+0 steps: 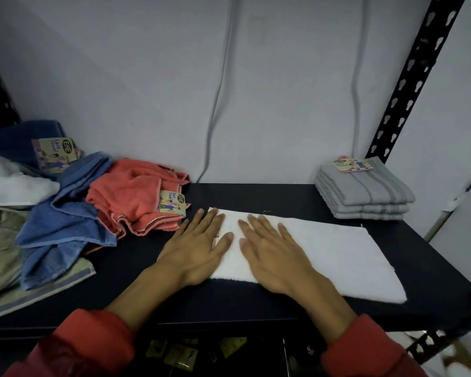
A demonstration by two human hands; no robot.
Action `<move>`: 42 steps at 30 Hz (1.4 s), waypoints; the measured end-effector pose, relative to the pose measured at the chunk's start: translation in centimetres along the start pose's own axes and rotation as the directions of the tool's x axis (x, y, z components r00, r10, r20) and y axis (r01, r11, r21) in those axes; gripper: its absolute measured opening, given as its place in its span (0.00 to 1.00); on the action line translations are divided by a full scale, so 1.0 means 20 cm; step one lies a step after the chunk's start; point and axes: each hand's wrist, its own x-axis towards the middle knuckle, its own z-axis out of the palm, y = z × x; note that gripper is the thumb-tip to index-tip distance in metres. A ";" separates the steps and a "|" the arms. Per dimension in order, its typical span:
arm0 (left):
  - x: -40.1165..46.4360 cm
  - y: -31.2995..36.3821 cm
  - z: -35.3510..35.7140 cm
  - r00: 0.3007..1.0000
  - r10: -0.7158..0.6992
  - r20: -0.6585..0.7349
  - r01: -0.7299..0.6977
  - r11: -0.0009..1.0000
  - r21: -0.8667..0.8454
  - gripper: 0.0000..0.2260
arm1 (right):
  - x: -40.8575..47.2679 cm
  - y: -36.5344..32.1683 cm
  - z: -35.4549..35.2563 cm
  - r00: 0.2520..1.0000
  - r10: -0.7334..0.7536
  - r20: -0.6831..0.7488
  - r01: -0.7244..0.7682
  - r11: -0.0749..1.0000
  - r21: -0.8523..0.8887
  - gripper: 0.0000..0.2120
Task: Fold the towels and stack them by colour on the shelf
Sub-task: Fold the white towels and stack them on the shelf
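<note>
A white towel (324, 254) lies flat on the dark shelf (256, 193), stretched from the middle toward the right front. My left hand (193, 248) rests palm down on its left end, fingers spread. My right hand (272, 254) presses flat on the towel just beside it. At the back right stands a neat stack of folded grey towels (365, 194) with a paper label on top. On the left lies a loose heap: a coral towel (131, 200), a blue towel (63, 221), a dark blue towel (19, 137), a white one (11, 186) and an olive one (0, 240).
A black perforated upright (408, 85) rises at the right rear corner. Two grey cables (215, 104) hang down the wall behind the shelf. Below the shelf's front edge, several packaged labels (180, 352) show on a lower level.
</note>
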 end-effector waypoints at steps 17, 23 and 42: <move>0.30 0.01 -0.20 0.996 0.045 0.073 -0.063 0.960 0.271 0.33 | -0.33 0.76 -0.14 0.937 0.339 -0.088 -0.336 0.941 0.052 0.26; 0.26 0.35 -0.07 0.996 0.013 -0.087 -0.002 0.992 0.125 0.31 | -0.37 0.81 -0.15 0.926 0.300 -0.228 -0.278 0.953 0.122 0.22; 0.27 0.41 -0.02 0.977 0.180 -0.115 -0.165 0.978 0.131 0.31 | -0.47 0.89 -0.23 0.809 0.506 -0.299 -0.271 0.772 0.575 0.08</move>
